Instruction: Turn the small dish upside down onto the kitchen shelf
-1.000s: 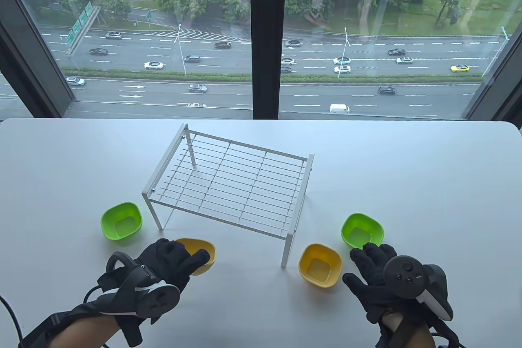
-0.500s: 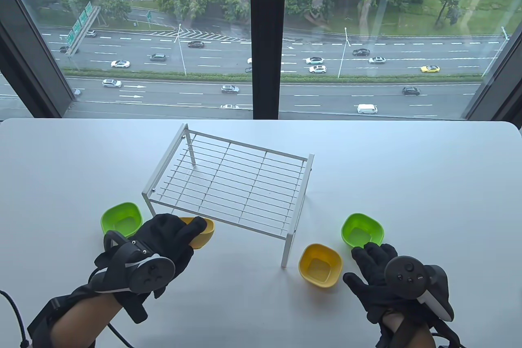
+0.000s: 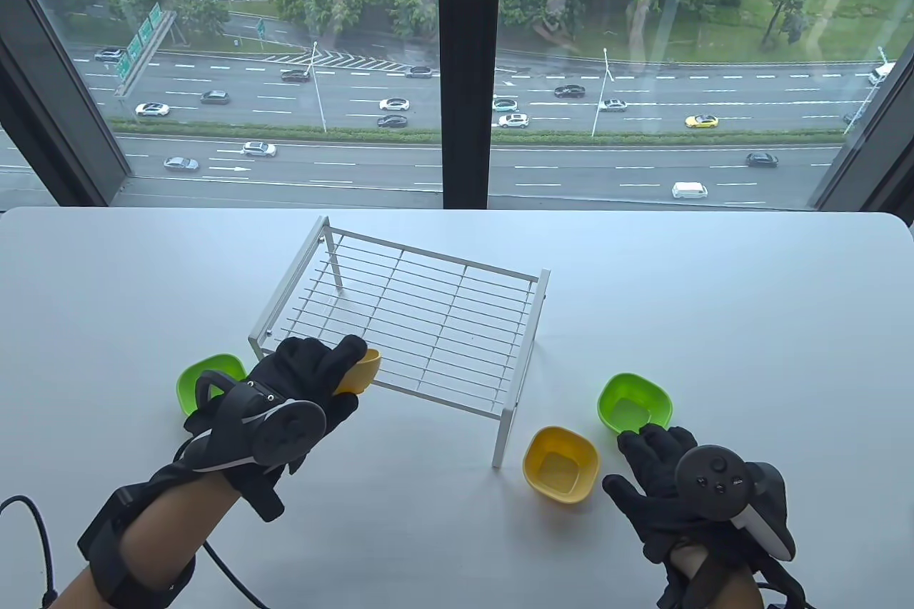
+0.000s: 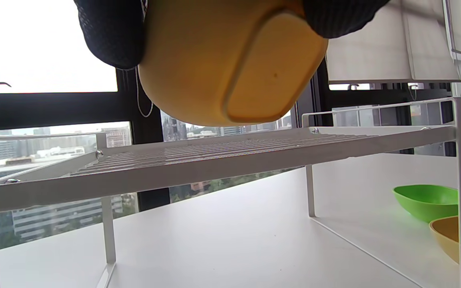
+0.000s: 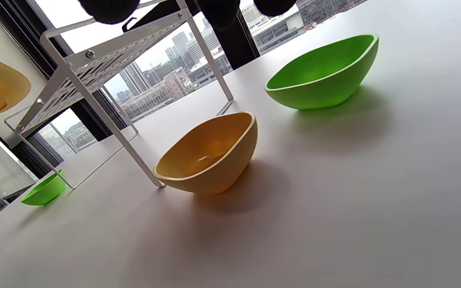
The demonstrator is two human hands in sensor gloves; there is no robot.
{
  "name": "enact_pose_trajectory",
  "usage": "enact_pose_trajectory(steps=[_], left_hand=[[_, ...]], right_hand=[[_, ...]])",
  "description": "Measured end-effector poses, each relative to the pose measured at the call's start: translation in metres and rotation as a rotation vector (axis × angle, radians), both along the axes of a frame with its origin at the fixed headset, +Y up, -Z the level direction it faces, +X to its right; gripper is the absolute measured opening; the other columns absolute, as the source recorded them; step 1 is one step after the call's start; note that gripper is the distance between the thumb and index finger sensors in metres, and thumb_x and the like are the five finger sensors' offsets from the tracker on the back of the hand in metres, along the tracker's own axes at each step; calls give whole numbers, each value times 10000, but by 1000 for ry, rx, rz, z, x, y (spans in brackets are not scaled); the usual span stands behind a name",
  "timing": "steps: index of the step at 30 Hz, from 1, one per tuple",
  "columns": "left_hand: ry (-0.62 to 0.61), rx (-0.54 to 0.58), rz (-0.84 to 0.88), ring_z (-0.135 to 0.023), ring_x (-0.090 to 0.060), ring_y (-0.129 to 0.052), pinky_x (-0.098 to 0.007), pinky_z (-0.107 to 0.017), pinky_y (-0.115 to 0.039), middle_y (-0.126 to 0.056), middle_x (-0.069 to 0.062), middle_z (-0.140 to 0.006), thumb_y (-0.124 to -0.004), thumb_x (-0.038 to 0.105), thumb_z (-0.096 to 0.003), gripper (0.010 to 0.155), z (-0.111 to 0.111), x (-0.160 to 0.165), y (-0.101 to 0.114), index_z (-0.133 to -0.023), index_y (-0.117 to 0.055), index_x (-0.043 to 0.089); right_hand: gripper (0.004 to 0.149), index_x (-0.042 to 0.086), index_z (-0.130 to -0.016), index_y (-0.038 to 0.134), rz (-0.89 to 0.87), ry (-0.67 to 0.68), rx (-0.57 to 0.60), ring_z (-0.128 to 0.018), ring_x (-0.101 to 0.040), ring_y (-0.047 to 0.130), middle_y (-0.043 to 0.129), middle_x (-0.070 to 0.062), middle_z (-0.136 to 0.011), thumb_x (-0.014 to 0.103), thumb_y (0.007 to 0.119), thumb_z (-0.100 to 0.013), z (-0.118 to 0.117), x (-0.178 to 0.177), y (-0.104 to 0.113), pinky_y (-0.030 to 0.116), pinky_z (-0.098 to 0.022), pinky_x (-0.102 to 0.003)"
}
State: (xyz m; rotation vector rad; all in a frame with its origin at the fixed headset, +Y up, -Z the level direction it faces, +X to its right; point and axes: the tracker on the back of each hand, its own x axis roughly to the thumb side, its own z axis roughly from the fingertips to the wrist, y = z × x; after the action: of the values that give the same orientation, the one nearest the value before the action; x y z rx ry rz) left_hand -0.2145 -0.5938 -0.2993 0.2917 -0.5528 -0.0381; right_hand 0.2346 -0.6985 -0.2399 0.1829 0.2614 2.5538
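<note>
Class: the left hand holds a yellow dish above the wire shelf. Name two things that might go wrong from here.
1. The yellow dish, gripped by the left hand, hangs near the shelf front edge; set down there, it might tip off.
2. Its bottom faces down, so it is not yet flipped; turning it in gloved fingers may cost the grip.

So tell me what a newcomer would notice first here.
The left hand holds a yellow dish lifted above the near left corner of the white wire shelf. A second yellow dish and a green dish sit upright by the resting right hand; another green dish sits left.
</note>
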Motion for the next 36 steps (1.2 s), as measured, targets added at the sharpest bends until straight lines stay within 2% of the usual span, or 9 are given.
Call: enact_pose_trajectory(steps=[15,23,36], left_hand=[[133,-73,33,-808,-261,-806,-526,-644,-835,-720,34,-835,-708,521,-464,750,-48,22,4,-1084,-394,240],[151,-42,87,-730,-229,-857,-486,-577,-903,-756,41,-788,-714,551,-450,758,-69,28,6,-1071,-434,219],[273,-180,87,-697,-226,-877,-461,-528,-943,-759,33,-775,-699,562,-451,773,-111,58,-6,-1072,-422,196]], right_hand=[[768,170,-1099,450,-10,-8,-35,-1031,-514,187,317,-209,-1170,603,660,-501,-8,1,-7,219,-693,-730],[771,176,-1103,433,3,4,-29,-1031,-513,185,307,-208,-1171,610,651,-505,-9,2,-7,222,-692,-731],[760,173,-1104,426,-8,8,-20,-1030,-515,184,301,-208,-1171,599,638,-512,-6,2,-6,224,-691,-732]])
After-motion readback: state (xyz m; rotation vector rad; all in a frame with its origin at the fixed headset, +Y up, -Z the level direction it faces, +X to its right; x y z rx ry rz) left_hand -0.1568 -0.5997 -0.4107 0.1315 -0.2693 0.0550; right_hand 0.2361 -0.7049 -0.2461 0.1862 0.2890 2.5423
